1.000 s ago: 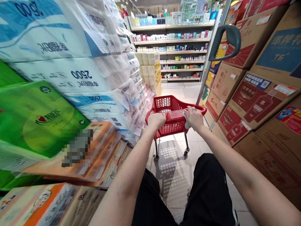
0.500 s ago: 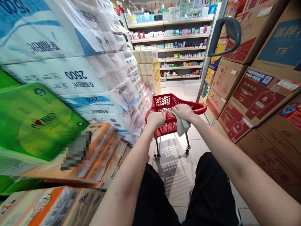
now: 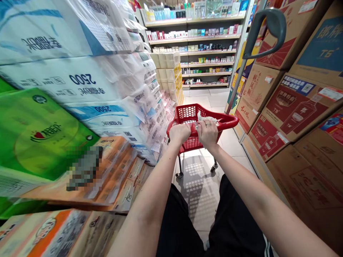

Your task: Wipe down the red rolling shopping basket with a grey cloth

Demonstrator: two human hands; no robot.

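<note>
A small red plastic shopping cart (image 3: 227, 121) with a perforated basket stands in front of my legs, on thin legs with castors. My left hand (image 3: 180, 134) is closed around the left part of its near rail. To the right of it, my right hand (image 3: 208, 135) presses a pale cloth (image 3: 206, 118) onto the same rail, fingers curled over it. Most of the cloth lies bunched on the far side of those fingers, partly hidden by them. The visible part of the basket has no goods in it.
White tissue packs (image 3: 88, 78) are stacked high on the left, with a green pack (image 3: 45, 135) nearer. Cardboard boxes (image 3: 292, 110) line the right side, beside a grey loop handle (image 3: 280, 32) on a metal pole. Stocked shelves (image 3: 194, 37) stand at the back.
My right hand has rotated over the rail, and the cloth that hung down on the near side now lies across the top and far side. My left hand keeps its hold.
</note>
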